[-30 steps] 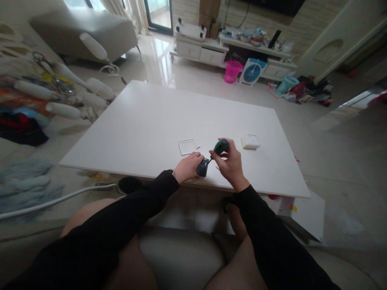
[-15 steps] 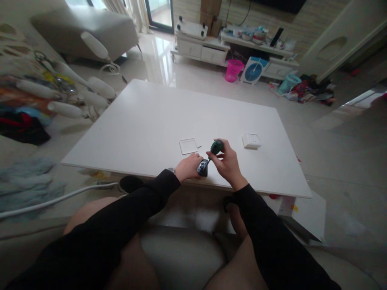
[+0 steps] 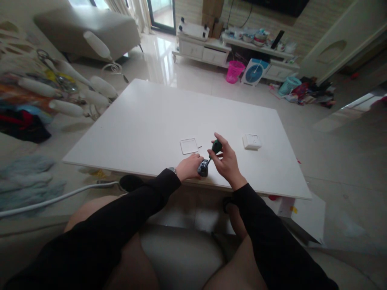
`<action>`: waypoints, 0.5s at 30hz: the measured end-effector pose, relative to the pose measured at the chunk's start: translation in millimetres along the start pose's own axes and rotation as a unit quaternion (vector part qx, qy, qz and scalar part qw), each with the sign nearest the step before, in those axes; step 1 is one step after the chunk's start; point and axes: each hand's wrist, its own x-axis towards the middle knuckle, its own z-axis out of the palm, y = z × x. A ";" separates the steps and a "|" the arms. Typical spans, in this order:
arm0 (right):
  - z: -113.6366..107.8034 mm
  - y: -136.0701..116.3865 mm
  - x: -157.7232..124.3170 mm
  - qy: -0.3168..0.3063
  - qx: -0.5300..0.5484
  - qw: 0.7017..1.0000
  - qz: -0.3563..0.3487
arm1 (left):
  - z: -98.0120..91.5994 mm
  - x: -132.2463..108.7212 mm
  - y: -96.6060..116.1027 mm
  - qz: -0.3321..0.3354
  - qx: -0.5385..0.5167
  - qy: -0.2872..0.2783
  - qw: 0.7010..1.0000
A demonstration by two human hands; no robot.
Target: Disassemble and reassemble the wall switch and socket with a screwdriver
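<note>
Near the table (image 3: 151, 121) edge at six o'clock, with room toward twelve, one block (image 3: 203, 169) was gripped by the left hand (image 3: 188, 166), one screwdriver (image 3: 217, 146) by the right hand (image 3: 226, 162).

We read this as home, likely living room. Far side: low white cabinet (image 3: 191, 48) crowded with bowls (image 3: 248, 38), dark screen (image 3: 284, 5) on wall (image 3: 272, 20) above, blue-and-white fan (image 3: 254, 74) and pink basket (image 3: 235, 73) on floor (image 3: 199, 74) before it. Far left: upholstered seat (image 3: 86, 30), pale curtains (image 3: 141, 16), glass door (image 3: 162, 13). Far right, we spot teal basket (image 3: 289, 85) beside heaped household odds and ends (image 3: 314, 90). Floor glossy, tiled. Nearer us, broad white table (image 3: 157, 119).
</note>
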 end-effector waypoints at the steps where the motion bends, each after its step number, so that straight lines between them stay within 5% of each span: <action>1: -0.1 0.1 -0.3 -0.004 0.000 1.000 -0.011 | -0.3 -0.2 0.2 0.001 0.000 0.001 1.000; 15: -0.5 -3.3 0.7 0.037 -0.008 0.997 -0.066 | -2.2 -2.4 1.3 0.006 -0.030 -0.001 1.000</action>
